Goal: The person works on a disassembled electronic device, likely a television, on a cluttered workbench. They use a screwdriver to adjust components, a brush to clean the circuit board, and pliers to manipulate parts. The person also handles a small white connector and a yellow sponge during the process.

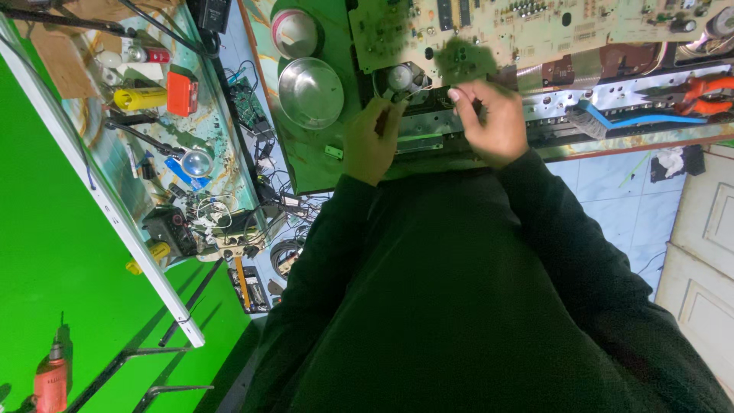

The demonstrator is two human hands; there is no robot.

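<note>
Left hand (372, 141) pinches round part (401, 79); right hand (493, 122) curled — grip unclear.

A matt, dark cloth sleeve is worn above each of the hands (372, 141), and a small round metal part (401, 79) with a dull sheen is touched by them. A polished steel bowl (310, 92) is seen on the glossy green counter (306, 164). The large circuit board (520, 27) looks matt and pale, the pliers' handles (707, 93) smooth orange plastic.
</note>
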